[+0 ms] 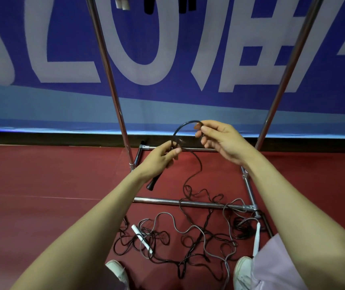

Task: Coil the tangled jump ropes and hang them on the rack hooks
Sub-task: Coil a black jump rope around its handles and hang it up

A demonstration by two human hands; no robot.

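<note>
My left hand (160, 159) curls round the black handle (152, 183) of a black jump rope (188, 122), whose line arcs up and right to my right hand (223, 141), where thumb and forefinger pinch it. Below my hands the rope drops into a tangle (188, 235) on the red floor (42, 206), near me, lying across the rack's (109, 80) near base bar. A grey rope (164, 214) with white handles (140, 236) is mixed in. Far up, more handles (148, 6) hang between the rack's two poles.
</note>
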